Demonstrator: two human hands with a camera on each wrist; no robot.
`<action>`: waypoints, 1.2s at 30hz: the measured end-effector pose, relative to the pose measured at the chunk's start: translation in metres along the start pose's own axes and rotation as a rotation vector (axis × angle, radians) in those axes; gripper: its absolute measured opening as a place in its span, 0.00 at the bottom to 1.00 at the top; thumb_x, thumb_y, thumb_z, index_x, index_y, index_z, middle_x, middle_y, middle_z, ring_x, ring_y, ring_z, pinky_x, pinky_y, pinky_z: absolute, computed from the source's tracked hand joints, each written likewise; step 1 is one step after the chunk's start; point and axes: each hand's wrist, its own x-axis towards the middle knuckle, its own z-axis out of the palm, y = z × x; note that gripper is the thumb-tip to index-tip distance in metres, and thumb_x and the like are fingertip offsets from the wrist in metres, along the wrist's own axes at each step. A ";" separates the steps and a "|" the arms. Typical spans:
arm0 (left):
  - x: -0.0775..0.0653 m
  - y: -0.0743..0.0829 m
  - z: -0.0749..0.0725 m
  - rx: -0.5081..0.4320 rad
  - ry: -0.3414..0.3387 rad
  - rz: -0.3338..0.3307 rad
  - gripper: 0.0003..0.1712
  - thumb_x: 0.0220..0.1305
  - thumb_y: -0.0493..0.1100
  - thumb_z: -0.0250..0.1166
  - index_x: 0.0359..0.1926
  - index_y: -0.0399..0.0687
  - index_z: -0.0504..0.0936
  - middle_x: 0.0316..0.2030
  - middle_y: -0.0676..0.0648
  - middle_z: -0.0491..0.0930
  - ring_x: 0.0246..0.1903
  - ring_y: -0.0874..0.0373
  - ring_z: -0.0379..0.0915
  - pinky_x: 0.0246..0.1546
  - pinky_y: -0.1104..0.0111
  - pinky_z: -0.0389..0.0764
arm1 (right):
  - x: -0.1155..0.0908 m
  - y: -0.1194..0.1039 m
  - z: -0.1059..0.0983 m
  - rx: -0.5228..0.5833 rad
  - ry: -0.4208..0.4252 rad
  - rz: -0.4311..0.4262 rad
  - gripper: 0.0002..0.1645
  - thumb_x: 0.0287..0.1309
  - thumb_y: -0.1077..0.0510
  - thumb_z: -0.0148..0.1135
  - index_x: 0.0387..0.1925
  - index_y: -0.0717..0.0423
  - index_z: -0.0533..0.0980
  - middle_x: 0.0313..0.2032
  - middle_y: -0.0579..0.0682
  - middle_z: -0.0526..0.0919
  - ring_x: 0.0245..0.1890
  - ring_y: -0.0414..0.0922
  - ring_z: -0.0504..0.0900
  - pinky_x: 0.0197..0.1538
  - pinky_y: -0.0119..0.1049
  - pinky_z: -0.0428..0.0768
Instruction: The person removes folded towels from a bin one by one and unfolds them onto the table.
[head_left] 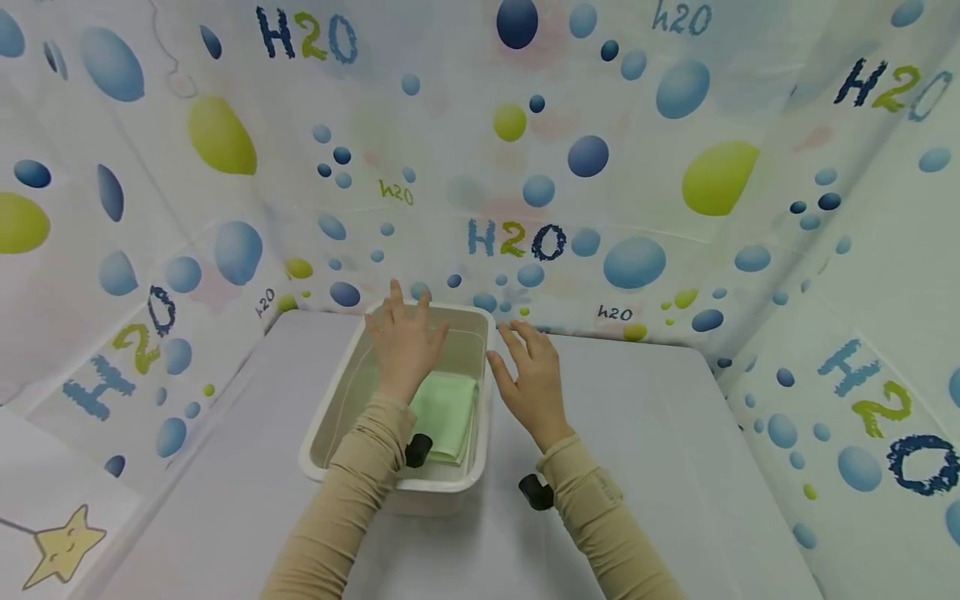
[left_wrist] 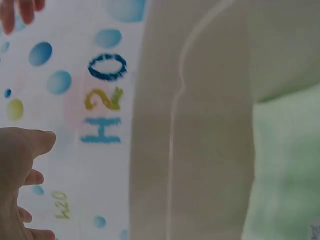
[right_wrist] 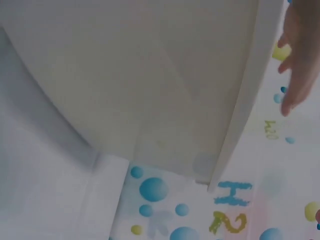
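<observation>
My left hand (head_left: 407, 346) hovers over a cream plastic basin (head_left: 399, 485), its fingers spread. A folded light green cloth (head_left: 444, 412) lies inside the basin, partly covered by the left wrist in the head view. My right hand (head_left: 534, 379) is held up just outside the basin's right rim, with fingers loosely extended and nothing in them. In the left wrist view the left hand (left_wrist: 17, 185) shows at the lower left, with the basin wall and green cloth (left_wrist: 287, 160) to its right. The right wrist view shows the basin's outer side (right_wrist: 140, 75) close by.
The basin stands on a white-covered table (head_left: 630, 467). A white wall covering (head_left: 450, 125) with blue and green bubbles and H2O lettering rises behind and on both sides. Small black cameras (head_left: 536, 492) are worn at the wrists.
</observation>
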 end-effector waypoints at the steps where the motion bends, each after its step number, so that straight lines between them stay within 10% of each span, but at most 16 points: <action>1: 0.001 -0.005 0.002 0.013 -0.006 -0.022 0.35 0.63 0.59 0.56 0.67 0.51 0.64 0.71 0.32 0.43 0.66 0.33 0.53 0.61 0.33 0.51 | 0.000 -0.002 0.002 0.008 -0.002 -0.001 0.24 0.60 0.51 0.58 0.55 0.58 0.74 0.54 0.58 0.76 0.56 0.55 0.74 0.60 0.56 0.69; 20: 0.010 -0.085 0.017 -0.034 -0.232 -0.307 0.40 0.66 0.62 0.48 0.71 0.47 0.52 0.71 0.30 0.39 0.66 0.30 0.48 0.64 0.33 0.34 | 0.009 -0.029 0.018 0.136 0.002 -0.019 0.24 0.62 0.50 0.56 0.54 0.59 0.74 0.54 0.61 0.76 0.55 0.55 0.74 0.59 0.53 0.70; 29: 0.015 -0.102 0.015 -0.096 -0.397 -0.344 0.38 0.69 0.60 0.41 0.74 0.55 0.41 0.56 0.27 0.69 0.44 0.33 0.75 0.41 0.44 0.76 | 0.029 -0.042 0.028 0.179 0.022 -0.053 0.24 0.63 0.48 0.54 0.55 0.58 0.73 0.55 0.61 0.75 0.57 0.56 0.73 0.60 0.53 0.69; 36: 0.019 -0.104 0.013 -0.114 -0.433 -0.341 0.36 0.70 0.61 0.39 0.73 0.62 0.38 0.50 0.28 0.75 0.37 0.37 0.77 0.28 0.54 0.75 | 0.049 -0.049 0.023 0.176 0.028 -0.074 0.23 0.61 0.51 0.56 0.55 0.58 0.73 0.55 0.59 0.75 0.56 0.54 0.73 0.60 0.52 0.69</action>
